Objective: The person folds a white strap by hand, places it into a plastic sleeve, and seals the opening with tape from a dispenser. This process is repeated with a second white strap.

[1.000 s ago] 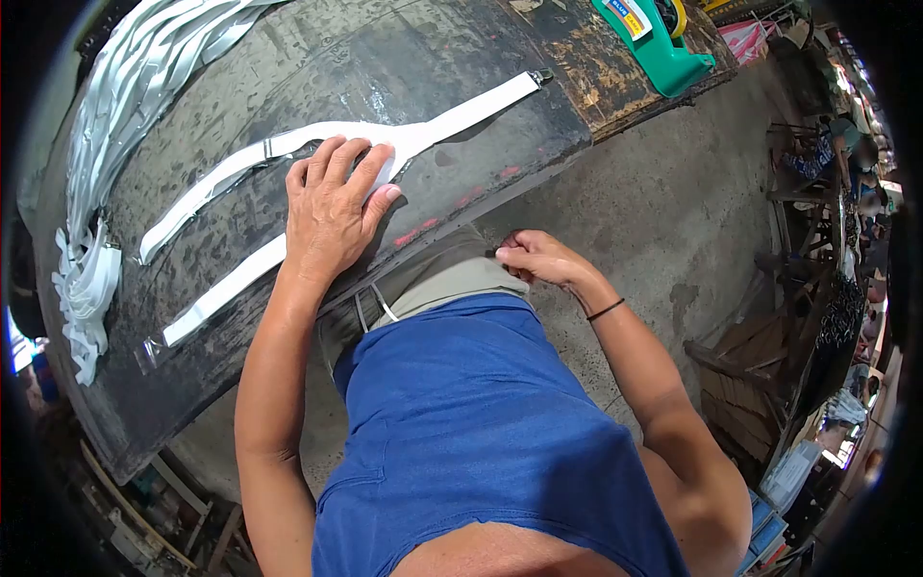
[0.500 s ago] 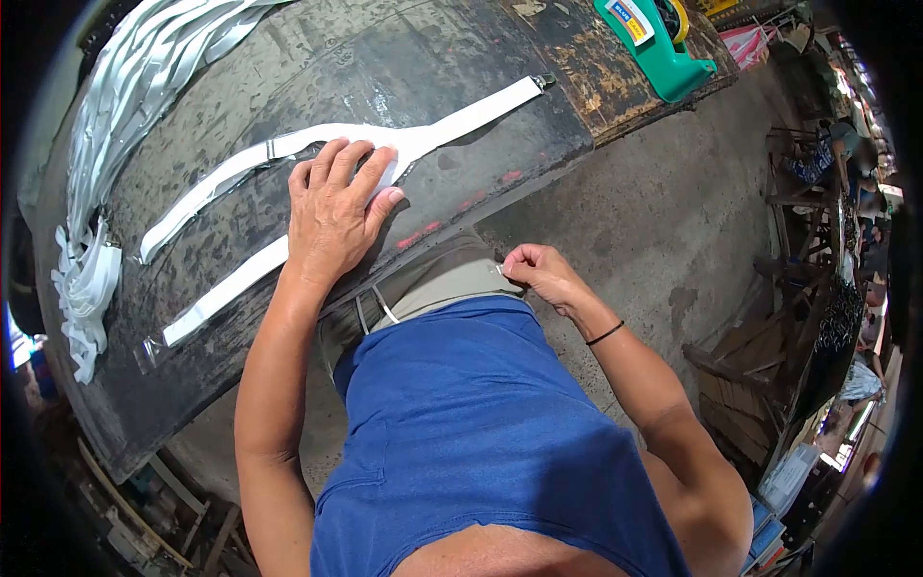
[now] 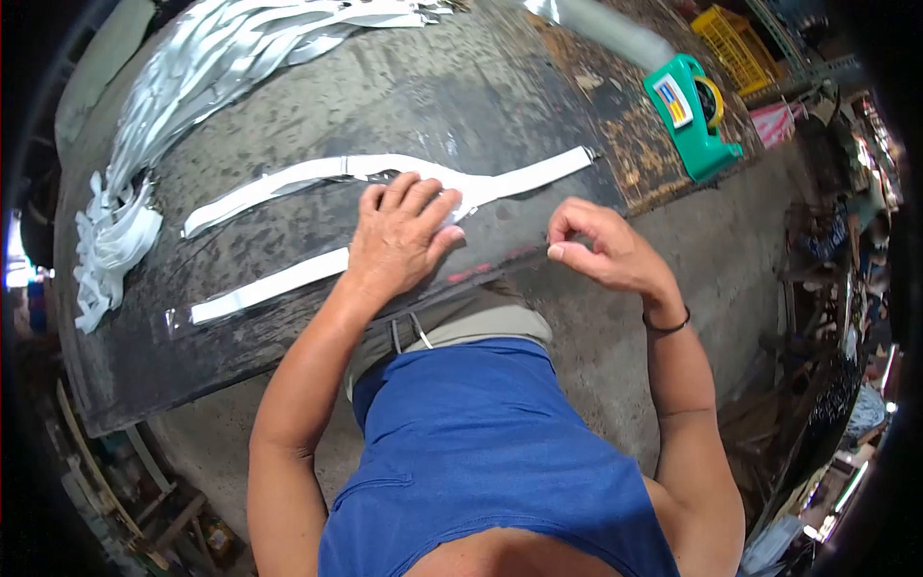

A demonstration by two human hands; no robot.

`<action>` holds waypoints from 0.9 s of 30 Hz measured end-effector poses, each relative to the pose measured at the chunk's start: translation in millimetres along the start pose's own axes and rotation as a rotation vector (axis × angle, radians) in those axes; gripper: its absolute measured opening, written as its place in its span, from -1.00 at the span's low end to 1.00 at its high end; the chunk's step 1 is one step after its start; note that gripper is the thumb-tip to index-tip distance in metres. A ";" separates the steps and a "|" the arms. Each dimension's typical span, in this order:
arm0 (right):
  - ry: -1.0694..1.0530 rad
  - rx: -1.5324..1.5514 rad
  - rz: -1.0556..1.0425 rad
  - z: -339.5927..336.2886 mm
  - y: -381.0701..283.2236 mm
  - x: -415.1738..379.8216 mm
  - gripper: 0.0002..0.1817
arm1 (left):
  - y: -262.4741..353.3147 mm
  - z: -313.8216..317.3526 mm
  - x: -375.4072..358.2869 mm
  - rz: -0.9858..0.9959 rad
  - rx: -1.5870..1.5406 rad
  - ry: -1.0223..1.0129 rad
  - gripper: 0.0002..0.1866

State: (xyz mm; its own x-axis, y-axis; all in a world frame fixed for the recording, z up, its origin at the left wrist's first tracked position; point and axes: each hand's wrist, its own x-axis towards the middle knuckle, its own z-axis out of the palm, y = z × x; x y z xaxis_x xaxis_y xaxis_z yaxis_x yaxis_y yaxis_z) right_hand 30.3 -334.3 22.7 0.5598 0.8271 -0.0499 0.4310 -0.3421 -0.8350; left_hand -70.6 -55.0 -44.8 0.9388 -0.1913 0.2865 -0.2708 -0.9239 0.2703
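White elastic webbing — a Y-shaped strap piece (image 3: 385,173) — lies flat on the dark, scuffed worktable (image 3: 288,106), its two long arms running away to the left and its single tail reaching right toward the table's worn brown end. The left hand (image 3: 399,240) is laid palm-down over the point where the arms join, fingers (image 3: 409,197) slightly spread and pressing the webbing to the surface. The right hand (image 3: 601,250) hovers just off the near table edge, well apart from the strap's tail, with thumb and forefinger closed in a pinch; whatever sits between them is too small to make out. At the far left a thick bundle of similar white straps (image 3: 125,221) hangs over the table's edge, and more lie fanned along the back. A green tape dispenser (image 3: 692,115) stands on the brown end of the table, clear of both hands. The likeliest slip, as I judge it, is the strap shifting under the palm: only the junction is held down, so any tug on the free tail could skew the arms out of line. The pinched item is also at risk — held over the concrete floor (image 3: 711,250) rather than over the table, it would drop out of reach if the fingertips relaxed. The lower arm lies close to the near edge and could slide off if nudged.
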 end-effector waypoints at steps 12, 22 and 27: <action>-0.617 -0.178 -0.001 -19.1 2.3 154.0 -0.75 | -1.3 2.5 -0.8 0.014 0.017 0.052 -0.54; -0.787 -0.139 0.176 -7.9 6.2 180.4 -0.80 | -0.3 -0.8 -0.7 -0.010 -0.001 -0.002 -0.51; -0.786 -0.139 0.216 -7.2 4.3 181.1 -0.80 | -0.1 -0.4 -0.6 -0.013 0.004 0.003 -0.51</action>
State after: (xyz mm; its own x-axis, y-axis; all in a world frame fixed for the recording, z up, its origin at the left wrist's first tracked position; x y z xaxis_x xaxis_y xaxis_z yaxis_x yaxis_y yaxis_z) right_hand 138.7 -189.1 14.0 0.0040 0.7897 -0.6135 0.4831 -0.5387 -0.6902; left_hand -71.2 -54.6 -44.6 0.9415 -0.1788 0.2856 -0.2581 -0.9275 0.2704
